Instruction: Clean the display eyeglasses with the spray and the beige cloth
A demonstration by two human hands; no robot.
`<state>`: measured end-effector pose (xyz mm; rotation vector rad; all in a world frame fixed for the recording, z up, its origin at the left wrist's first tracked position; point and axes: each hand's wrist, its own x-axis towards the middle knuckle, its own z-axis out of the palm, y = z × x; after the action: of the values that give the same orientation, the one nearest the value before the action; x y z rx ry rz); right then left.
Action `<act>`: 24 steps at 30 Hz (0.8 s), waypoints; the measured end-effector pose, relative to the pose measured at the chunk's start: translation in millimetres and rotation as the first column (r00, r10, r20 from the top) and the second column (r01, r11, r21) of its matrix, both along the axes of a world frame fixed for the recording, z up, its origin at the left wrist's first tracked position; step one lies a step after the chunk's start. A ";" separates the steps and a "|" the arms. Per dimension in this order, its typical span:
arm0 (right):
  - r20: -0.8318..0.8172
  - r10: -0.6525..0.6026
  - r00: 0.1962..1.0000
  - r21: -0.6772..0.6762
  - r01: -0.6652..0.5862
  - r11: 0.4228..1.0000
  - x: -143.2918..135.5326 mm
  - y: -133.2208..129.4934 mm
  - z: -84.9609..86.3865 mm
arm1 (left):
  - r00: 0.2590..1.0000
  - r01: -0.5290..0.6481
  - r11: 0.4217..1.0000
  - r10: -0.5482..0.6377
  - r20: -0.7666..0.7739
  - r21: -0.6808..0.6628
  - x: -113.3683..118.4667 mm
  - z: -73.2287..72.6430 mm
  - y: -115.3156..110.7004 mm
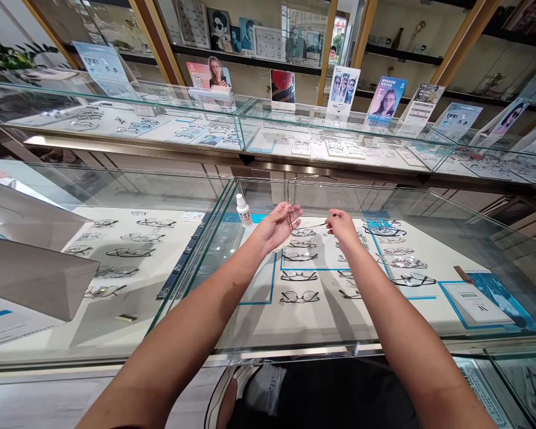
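Observation:
Over the glass display case (295,351), both of my hands are at a thin-framed pair of glasses (290,215). My left hand (277,227) is palm up, its fingers curled around the front of the frame, with a pale cloth (282,245) under the palm. My right hand (342,229) pinches the dark tip of a temple that stretches between the hands. Just left of my left hand, a small white spray bottle (243,211) stands upright on the glass. Rows of glasses (299,297) lie inside the case beneath my hands.
A white paper box or bag (36,274) stands at the left on the glass. Across a gap, a second glass case (268,156) carries several upright cards, including a blue one (388,98). Shelves with framed pictures are behind it. My legs are below the near edge.

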<state>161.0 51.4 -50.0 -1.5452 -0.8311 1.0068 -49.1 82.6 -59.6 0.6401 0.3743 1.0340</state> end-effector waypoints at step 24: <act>0.587 0.129 0.799 0.006 -0.164 0.986 -29.7 -24.1 15.8 | 0.994 0.010 0.997 -0.002 -0.106 0.077 3.4 0.9 -2.4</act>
<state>131.3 27.3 -34.2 -1.7896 -1.4171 0.5920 -45.7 80.2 -58.7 0.7675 0.4263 1.0149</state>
